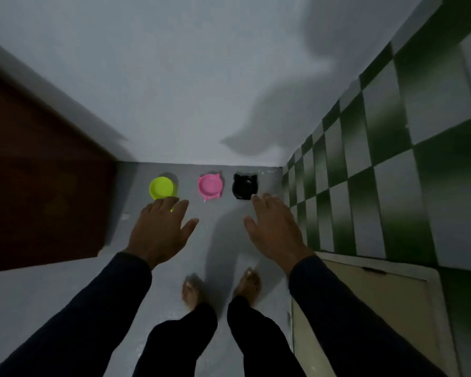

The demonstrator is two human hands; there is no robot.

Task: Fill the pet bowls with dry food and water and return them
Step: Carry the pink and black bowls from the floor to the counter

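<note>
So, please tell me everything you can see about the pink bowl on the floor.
The pink bowl is round and shallow, with two small cat-ear points on its far rim. It looks like plastic. It sits flat on the grey floor near the wall, between the yellow-green bowl and the black bowl, apart from both. It looks empty. Neither hand touches it.
</note>
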